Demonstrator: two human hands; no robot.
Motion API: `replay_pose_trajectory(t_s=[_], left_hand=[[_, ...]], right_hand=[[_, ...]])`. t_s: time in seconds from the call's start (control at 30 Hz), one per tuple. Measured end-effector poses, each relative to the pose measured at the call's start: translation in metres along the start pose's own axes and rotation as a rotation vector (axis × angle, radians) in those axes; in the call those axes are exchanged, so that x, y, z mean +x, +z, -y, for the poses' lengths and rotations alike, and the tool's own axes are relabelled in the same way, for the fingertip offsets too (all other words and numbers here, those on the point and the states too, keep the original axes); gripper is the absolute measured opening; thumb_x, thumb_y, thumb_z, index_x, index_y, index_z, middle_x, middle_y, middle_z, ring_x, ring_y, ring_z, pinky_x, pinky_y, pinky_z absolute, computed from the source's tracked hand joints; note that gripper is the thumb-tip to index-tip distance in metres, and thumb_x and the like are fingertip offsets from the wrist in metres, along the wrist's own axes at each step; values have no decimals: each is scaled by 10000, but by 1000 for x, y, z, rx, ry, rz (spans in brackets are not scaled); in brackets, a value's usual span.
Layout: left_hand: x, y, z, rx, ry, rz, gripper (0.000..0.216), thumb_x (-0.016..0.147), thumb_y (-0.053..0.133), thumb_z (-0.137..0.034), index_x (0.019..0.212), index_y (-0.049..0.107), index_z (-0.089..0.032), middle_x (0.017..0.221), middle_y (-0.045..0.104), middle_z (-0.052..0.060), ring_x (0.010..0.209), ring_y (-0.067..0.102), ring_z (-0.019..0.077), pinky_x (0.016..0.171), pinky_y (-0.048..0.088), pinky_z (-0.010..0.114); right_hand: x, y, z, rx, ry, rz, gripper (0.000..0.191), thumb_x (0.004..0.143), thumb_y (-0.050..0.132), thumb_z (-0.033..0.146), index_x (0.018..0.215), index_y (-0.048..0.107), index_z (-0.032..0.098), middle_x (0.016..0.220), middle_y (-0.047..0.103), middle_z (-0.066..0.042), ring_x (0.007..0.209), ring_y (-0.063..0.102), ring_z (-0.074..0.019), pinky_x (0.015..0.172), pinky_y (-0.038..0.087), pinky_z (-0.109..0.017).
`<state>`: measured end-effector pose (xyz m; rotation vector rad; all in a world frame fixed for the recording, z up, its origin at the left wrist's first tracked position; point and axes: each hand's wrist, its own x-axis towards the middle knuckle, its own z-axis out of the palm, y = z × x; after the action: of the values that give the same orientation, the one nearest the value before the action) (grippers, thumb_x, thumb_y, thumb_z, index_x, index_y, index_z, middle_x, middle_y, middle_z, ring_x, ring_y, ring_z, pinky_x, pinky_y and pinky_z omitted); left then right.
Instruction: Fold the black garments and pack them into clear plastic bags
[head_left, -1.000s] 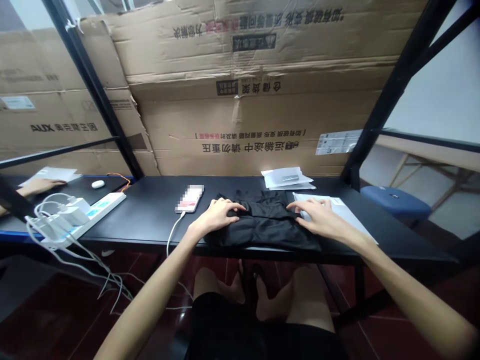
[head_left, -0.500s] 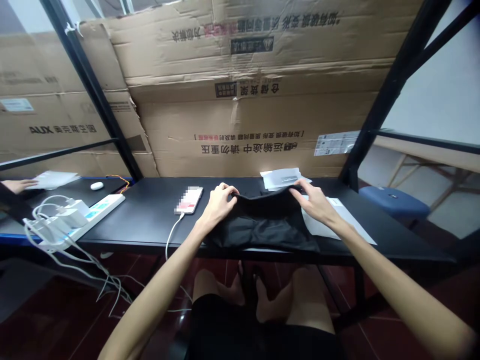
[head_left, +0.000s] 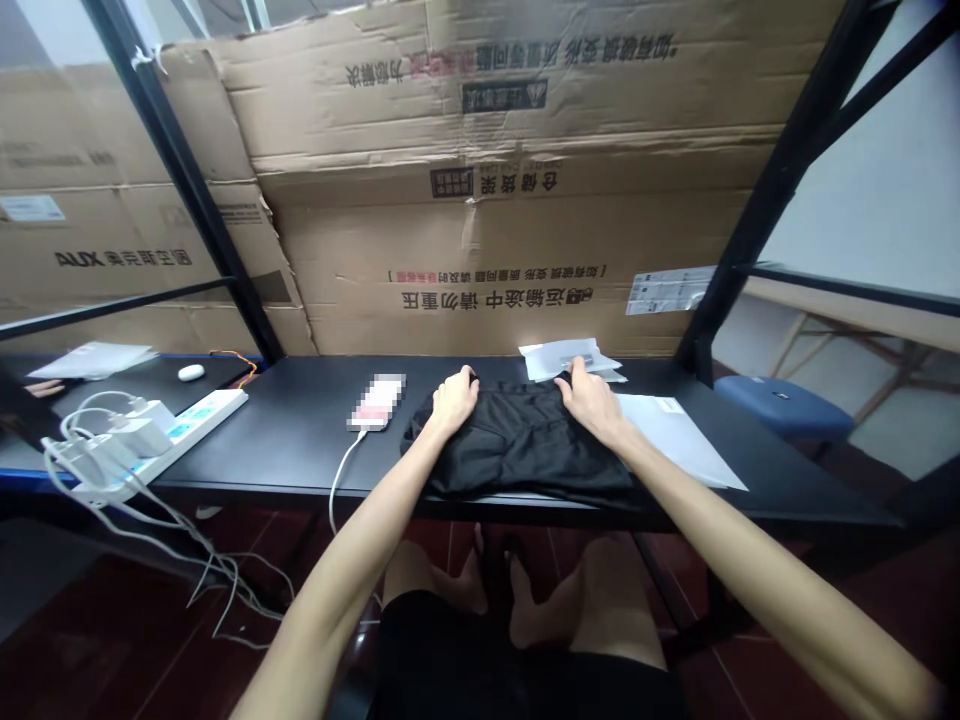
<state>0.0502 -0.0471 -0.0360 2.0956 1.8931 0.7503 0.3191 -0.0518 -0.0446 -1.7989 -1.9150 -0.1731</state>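
A piece of black, slightly shiny cloth (head_left: 517, 445), perhaps a garment, lies bunched along the front edge of the black table (head_left: 300, 390). My left hand (head_left: 454, 398) is closed on its upper left edge, thumb and fingers pinched together. At the upper right edge my right hand (head_left: 589, 398) grips the same cloth. Between the hands the far edge lies low near the tabletop. Behind my right hand are small translucent plastic bags (head_left: 551, 357). A larger white plastic bag (head_left: 682, 445) lies to the right, partly hidden by my right forearm.
A phone (head_left: 377, 403) on a white cable lies left of the cloth. Further left stands a power strip (head_left: 202, 420) with several chargers and hanging cables. Cardboard (head_left: 487, 230) walls the back between black metal posts. Another person's hand (head_left: 46, 388) shows at far left.
Both hands have moved closer together and lowered the raised edge of the cloth toward the table. The cloth now lies flatter. The other person's hand has drawn back to the left.
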Motion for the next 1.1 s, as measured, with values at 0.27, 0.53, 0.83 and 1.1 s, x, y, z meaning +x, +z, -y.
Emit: replay_pose_trajectory(t_s=[0.27,0.53,0.83,1.1], left_hand=[[-27,-7,-9,193,306,-162,350,1089,430,-313,1363,618,-202,1429,621,145,1310,597,304,1119,488,450],[-41,4,21,261,297,151,571,1123,358,-491,1572,522,-180,1700,447,144,1609,355,337,1323,253,562],[-33,-7,57,249,318,169,560,1133,328,-516,1638,452,-307,1724,414,91,1629,333,285,1332,211,589],[-36,-11,54,168,335,126,530,1145,318,-465,1605,497,-272,1700,458,99,1597,396,251,1340,206,572]], right_hand=[[-29,-16,12,-211,-298,-90,549,1068,369,427,1467,571,108,1478,602,-288,1391,510,-452,1105,405,-605],[-53,5,11,-250,-208,300,764,1111,201,585,1654,418,93,1693,401,-264,1569,385,-403,1257,152,-738],[-46,-1,6,-205,-223,304,720,1097,242,605,1606,523,181,1619,524,-239,1533,446,-416,1239,177,-764],[19,-33,-41,-118,-168,25,431,1005,410,304,1341,676,250,1377,719,-156,1236,638,-359,1146,294,-658]])
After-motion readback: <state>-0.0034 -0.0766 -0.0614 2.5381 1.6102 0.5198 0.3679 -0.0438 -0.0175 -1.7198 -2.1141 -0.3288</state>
